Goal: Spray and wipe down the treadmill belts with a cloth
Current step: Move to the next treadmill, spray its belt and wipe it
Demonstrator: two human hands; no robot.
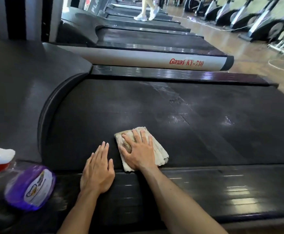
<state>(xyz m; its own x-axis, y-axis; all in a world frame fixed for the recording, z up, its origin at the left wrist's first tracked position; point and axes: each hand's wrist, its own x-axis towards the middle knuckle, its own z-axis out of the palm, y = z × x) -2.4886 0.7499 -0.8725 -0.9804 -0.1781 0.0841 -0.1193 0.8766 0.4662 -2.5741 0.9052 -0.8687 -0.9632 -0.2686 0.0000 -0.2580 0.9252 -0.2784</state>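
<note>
Head view: my right hand [138,149] presses flat, fingers spread, on the folded beige cloth [159,150] on the black treadmill belt [205,132]. My left hand [98,169] rests open at the belt's near edge, beside the purple spray bottle [30,186].

At twelve o'clock I note a person's legs in white sneakers [145,15] on a far treadmill. At two o'clock, exercise bikes [249,19] line the glossy brown floor [249,53].
</note>
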